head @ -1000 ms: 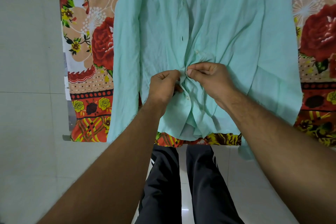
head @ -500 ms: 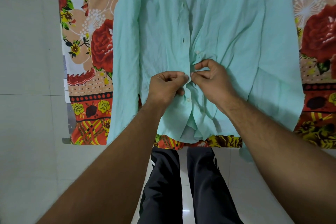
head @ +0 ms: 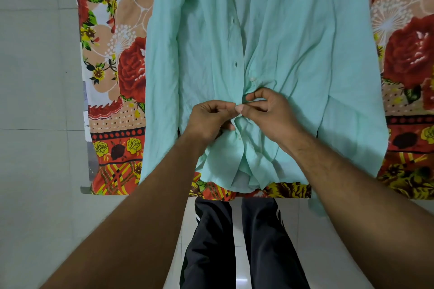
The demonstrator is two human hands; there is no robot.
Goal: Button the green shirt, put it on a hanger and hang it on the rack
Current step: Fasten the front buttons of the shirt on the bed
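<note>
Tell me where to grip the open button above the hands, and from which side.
Pinch the edge beside the white button from the right: it lies flat on the right front of the green shirt, its buttonhole apart to the left.

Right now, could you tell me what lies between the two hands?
In the head view, only a bunched fold of the green shirt lies between the left hand and the right hand; both pinch it.
</note>
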